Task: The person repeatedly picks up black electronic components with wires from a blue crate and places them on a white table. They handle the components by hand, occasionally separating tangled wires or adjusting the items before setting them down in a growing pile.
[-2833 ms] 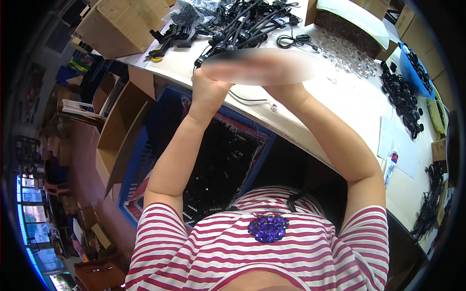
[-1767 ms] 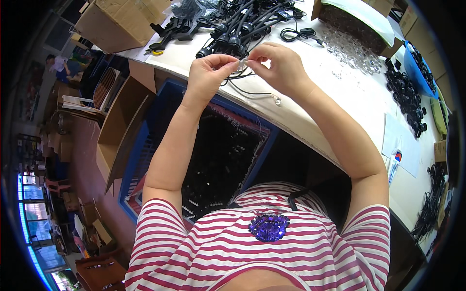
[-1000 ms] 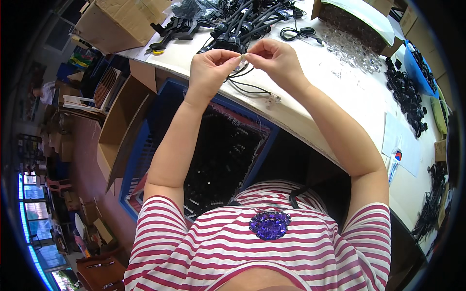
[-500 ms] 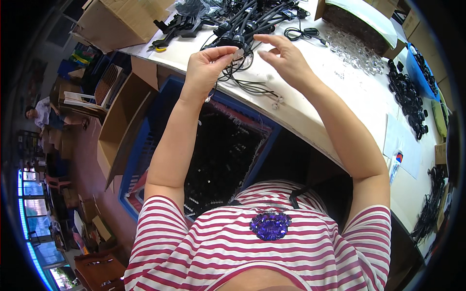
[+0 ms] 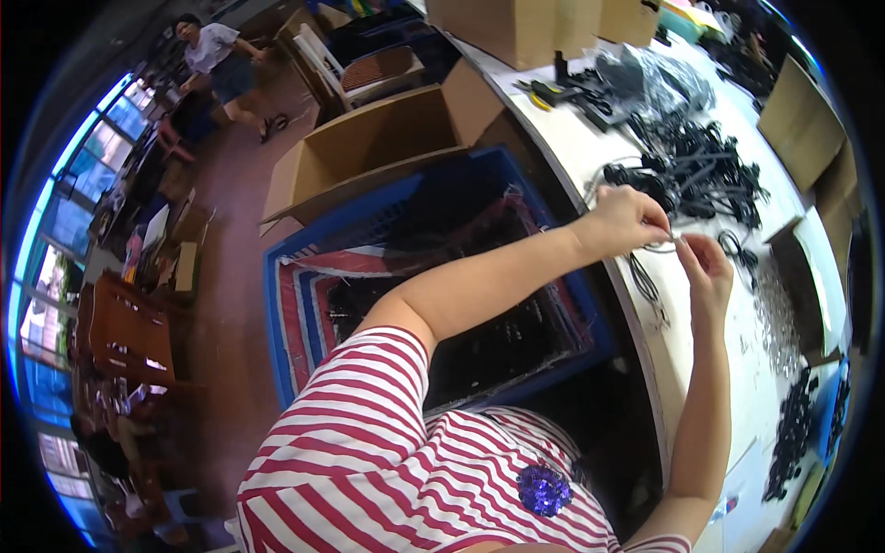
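Note:
My left hand (image 5: 630, 221) reaches over the table's near edge with its fingers closed in a pinch. A thin cable (image 5: 658, 248) loops just below its fingertips and seems to run into them. Close against it, my right hand (image 5: 708, 265) also pinches, thumb and forefinger together. The fingertips of both hands nearly meet at a tiny pale piece (image 5: 675, 237), too small to make out. Behind the hands lies a heap of black cables (image 5: 701, 175) with dark fittings. More thin cable ends (image 5: 645, 286) hang loosely on the white table (image 5: 636, 318) below.
Small clear plastic parts (image 5: 779, 323) lie scattered at right, near black round pieces (image 5: 791, 429). Pliers (image 5: 544, 92) with a yellow handle lie at the back. A blue crate (image 5: 277, 313) and an open cardboard box (image 5: 369, 152) stand left of the table. A person (image 5: 217, 60) walks farther off.
The view has swung left, so the table now sits farther right. My right hand, its fingers apart before, has closed and come up to my left hand. The distant person now stands.

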A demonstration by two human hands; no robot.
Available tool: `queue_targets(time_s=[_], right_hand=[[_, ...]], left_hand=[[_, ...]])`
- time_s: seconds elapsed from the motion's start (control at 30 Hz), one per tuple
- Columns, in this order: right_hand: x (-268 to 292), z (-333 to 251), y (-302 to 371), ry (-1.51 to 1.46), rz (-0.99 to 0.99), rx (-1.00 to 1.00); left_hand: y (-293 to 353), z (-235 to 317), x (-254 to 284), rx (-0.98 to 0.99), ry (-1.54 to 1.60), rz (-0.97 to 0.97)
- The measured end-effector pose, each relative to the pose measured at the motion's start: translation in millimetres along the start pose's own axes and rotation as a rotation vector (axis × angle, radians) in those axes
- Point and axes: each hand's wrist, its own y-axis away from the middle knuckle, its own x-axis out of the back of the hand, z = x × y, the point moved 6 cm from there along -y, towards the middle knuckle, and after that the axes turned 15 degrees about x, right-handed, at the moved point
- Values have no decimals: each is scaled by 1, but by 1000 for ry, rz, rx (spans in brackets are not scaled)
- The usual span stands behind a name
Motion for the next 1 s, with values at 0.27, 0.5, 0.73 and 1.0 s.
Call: queue_targets(time_s=[0.27,0.5,0.73,1.0], right_hand=[[-1,4,-2,-160,-64,-47],[-12,13,9,-743,-29,-405],[0,-35,4,575,65,511],[21,18,1,199,49,146]], left_hand=[[-5,-5,-10,130,246,-217],[-9,-12,-21,229,510,-396],[5,11,-17,55,-82,86],[-9,-14,-22,94,253,-149]])
